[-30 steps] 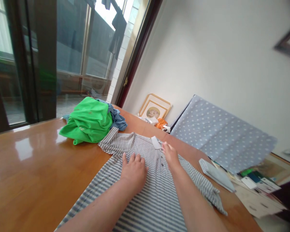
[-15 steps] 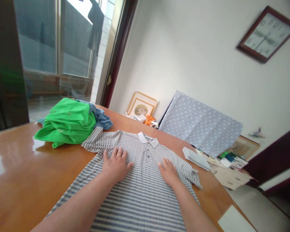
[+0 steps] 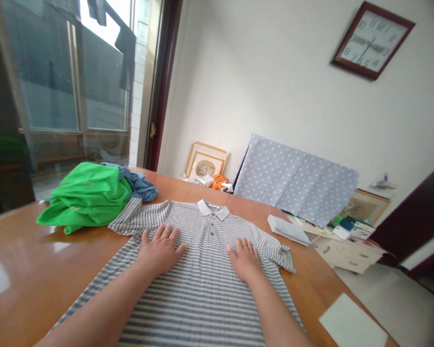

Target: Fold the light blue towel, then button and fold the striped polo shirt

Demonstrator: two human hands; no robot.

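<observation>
A grey-and-white striped polo shirt [image 3: 202,289] lies spread out front side up, its pale collar [image 3: 212,210] toward the far side of the table. My left hand [image 3: 159,251] rests flat on the chest at the left, fingers apart. On the other side of the button placket, my right hand [image 3: 245,259] also lies flat on the cloth, its fingers stretched out. Neither hand grips anything. The left sleeve in view reaches out flat, while the right one looks somewhat rumpled at its cuff. The shirt's lower hem is out of view.
Bunched green cloth [image 3: 88,195] and blue cloth [image 3: 142,187] lie on the wooden table [image 3: 18,270] at left. A folded pale cloth [image 3: 288,230] and a white sheet [image 3: 352,322] are at right. Beyond stands something under a dotted cover [image 3: 296,178].
The camera view has shifted, so the scene sits a little further left. Both hands stay flat on the polo shirt, in nearly the same places on it.
</observation>
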